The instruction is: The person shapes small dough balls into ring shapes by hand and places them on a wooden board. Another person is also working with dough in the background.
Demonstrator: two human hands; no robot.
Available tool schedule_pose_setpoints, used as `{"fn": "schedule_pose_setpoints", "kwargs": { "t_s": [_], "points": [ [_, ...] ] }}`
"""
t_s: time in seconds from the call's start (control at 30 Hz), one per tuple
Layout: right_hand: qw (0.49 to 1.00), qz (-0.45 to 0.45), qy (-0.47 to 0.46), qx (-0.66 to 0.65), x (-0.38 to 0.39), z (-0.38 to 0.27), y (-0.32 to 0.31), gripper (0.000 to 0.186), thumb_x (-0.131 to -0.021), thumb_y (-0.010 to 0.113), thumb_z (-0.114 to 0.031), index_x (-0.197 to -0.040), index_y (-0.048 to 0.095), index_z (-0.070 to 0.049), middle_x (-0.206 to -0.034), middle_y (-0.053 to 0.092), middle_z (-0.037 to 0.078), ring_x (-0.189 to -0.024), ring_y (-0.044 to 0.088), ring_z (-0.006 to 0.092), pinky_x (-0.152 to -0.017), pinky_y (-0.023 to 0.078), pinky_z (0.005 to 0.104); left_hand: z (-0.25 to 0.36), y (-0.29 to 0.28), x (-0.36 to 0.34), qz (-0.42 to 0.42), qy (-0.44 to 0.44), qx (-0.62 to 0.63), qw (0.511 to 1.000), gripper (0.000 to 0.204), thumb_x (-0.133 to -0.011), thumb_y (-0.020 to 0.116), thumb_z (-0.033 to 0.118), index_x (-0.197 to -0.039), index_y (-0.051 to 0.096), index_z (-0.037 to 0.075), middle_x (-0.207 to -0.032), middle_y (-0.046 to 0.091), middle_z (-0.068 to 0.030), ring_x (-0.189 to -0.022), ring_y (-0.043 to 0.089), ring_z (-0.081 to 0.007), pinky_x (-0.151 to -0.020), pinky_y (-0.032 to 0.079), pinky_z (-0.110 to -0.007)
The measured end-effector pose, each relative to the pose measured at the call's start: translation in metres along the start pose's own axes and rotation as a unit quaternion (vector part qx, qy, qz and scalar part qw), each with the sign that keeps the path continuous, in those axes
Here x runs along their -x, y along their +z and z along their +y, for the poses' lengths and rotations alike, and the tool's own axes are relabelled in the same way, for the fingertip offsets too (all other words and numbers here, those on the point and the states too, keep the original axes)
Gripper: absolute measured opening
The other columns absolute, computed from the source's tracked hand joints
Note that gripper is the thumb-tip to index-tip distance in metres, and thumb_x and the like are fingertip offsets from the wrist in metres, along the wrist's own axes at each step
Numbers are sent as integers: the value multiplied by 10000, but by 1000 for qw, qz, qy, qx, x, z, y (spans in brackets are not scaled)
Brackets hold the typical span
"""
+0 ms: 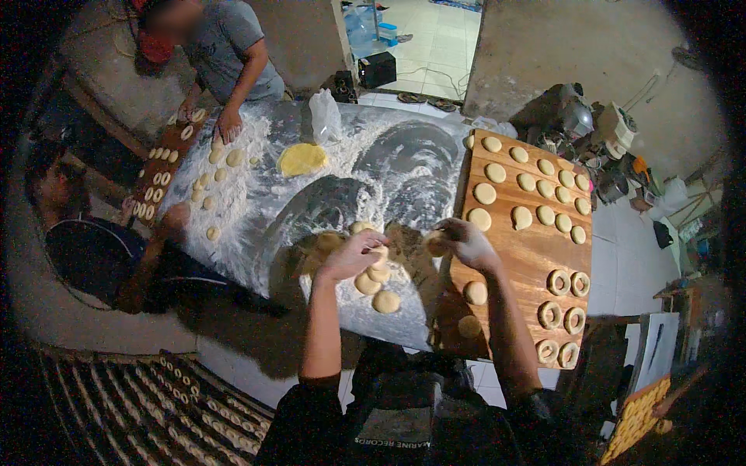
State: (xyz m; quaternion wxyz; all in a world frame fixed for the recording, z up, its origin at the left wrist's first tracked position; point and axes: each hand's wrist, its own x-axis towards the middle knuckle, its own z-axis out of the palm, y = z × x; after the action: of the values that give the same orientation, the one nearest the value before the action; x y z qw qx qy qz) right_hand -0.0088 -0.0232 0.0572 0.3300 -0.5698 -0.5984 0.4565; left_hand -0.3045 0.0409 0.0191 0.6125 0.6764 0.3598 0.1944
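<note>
My left hand [356, 256] is closed over a cluster of pale dough rounds on the floured metal table [330, 200], its fingertips pinching the one at the top. Below that hand, a dough round [386, 301] and several others lie in a loose, overlapping line. Over the left edge of the wooden board [509, 256], my right hand [468, 245] grips another piece of dough [435, 244], partly hidden by the fingers. Flat dough rounds sit in rows on the board's far part. Dough rings [550, 314] with holes fill its near right corner.
A yellow dough sheet [303, 160] and a clear plastic bag [325, 115] are on the table. Across it, a person in grey [237, 58] handles dough; another person [93, 248] works at the left. Trays of dough rings [183, 380] stand at lower left.
</note>
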Motion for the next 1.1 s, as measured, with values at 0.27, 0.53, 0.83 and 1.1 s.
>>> {"fn": "schedule_pose_setpoints", "kwargs": {
  "t_s": [0.27, 0.53, 0.83, 1.1],
  "points": [
    [894, 113, -54, 429, -85, 12, 121, 362, -760, 659, -266, -1084, 648, -105, -922, 596, 172, -1013, 496, 397, -839, 446, 472, -31, -92, -15, -3, -47, -75, 996, 319, -803, 573, 39, -1110, 661, 41, -1017, 684, -114, -940, 645, -200, -843, 505, -327],
    [983, -68, 68, 155, -76, -38, 115, 334, -850, 694, -244, -1061, 542, -34, -909, 677, 150, -859, 663, 311, -767, 515, 400, -39, -98, -18, 167, 145, -503, 835, 366, -746, 680, 111, -1110, 644, 110, -1019, 643, -141, -928, 625, -294, -837, 490, -431],
    [963, 29, -4, -267, -32, -104, 119, 464, -856, 642, 51, -1216, 383, -82, -1000, 621, 119, -908, 619, 178, -738, 513, 313, 54, -41, 42, 119, 105, 8, 987, 282, -884, 694, 203, -1029, 616, -26, -899, 656, -90, -833, 619, -142, -736, 497, -308],
    [987, 131, -39, -88, -57, -75, 147, 558, -824, 681, -136, -1322, 434, -94, -1137, 568, 132, -1031, 564, 232, -885, 462, 375, 20, -16, 17, 227, 116, -78, 964, 221, -755, 635, -84, -937, 553, 11, -967, 581, -147, -903, 581, -284, -823, 466, -376]
  ]
}}
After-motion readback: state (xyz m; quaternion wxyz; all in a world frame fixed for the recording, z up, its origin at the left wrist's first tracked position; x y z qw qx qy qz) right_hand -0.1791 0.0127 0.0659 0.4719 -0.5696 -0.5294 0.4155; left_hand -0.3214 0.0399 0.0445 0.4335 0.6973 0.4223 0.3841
